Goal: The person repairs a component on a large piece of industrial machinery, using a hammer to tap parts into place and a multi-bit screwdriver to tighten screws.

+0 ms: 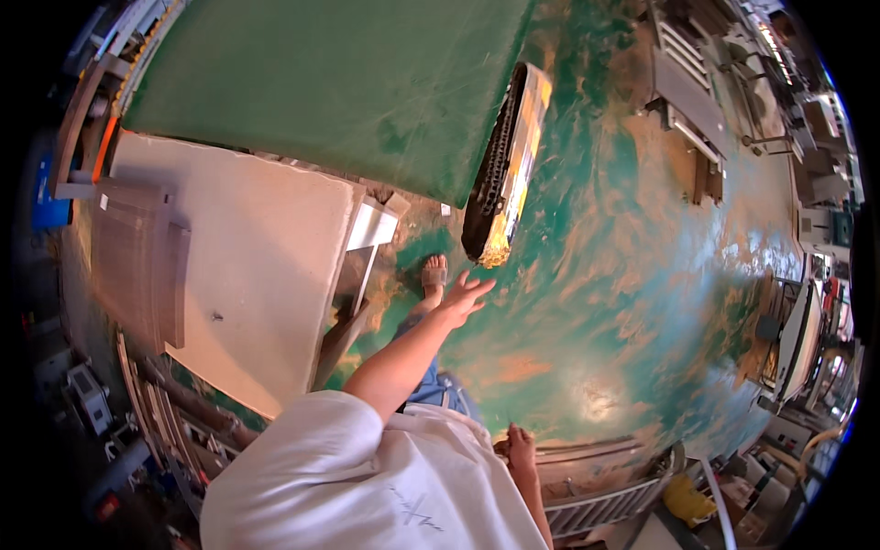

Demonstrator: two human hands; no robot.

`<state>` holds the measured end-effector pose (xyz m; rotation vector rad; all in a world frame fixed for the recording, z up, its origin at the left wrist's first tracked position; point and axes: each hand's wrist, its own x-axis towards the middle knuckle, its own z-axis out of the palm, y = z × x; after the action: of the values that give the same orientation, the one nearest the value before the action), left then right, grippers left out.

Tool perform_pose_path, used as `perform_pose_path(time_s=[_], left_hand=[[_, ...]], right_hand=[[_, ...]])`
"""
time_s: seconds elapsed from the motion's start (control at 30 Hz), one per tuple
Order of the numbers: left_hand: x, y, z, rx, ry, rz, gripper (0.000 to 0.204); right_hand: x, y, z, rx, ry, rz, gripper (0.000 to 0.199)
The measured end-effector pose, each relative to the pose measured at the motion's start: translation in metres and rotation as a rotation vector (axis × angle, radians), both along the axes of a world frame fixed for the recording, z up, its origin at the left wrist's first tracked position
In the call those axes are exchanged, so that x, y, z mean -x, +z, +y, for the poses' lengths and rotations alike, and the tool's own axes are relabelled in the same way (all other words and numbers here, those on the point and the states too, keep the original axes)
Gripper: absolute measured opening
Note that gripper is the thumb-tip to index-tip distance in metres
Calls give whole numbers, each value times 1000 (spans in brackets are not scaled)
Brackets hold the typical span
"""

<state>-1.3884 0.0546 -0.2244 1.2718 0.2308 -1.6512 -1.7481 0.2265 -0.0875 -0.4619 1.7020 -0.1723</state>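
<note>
My left hand [465, 298] reaches forward with its fingers spread and nothing in them. It is nearest to the low end of a long yellow-and-black striped guard [522, 165], which runs along the right side of a big green-topped table [339, 82]. A small gap seems to lie between my fingertips and the guard. Low beside my body, my right hand [521, 449] is closed, with something small and dark at its fingers that I cannot make out. One sandalled foot [434, 273] shows beyond my left forearm.
On the left stands a tan board-topped table [247, 247] with brown panels [133, 257] on it. Long strips of wood [151, 417] lean at the lower left. A grey-brown bench [687, 96] and stacked furniture line the right side. A slatted metal frame [605, 509] lies behind my right hand.
</note>
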Motion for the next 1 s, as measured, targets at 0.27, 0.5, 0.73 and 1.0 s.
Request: perform_pose_path(time_s=[0.27,0.5,0.73,1.0], left_hand=[[42,-37,-63,21,501,131,67],[23,41,-84,-50,434,-92,34],[27,110,-126,-45,485,-368,48],[15,153,-150,-153,498,-414,72]], right_hand=[[33,54,-163,-99,148,174,29],[82,7,-337,28,587,177,33],[97,-15,-484,159,488,83,37],[112,-38,-494,108,541,65,38]])
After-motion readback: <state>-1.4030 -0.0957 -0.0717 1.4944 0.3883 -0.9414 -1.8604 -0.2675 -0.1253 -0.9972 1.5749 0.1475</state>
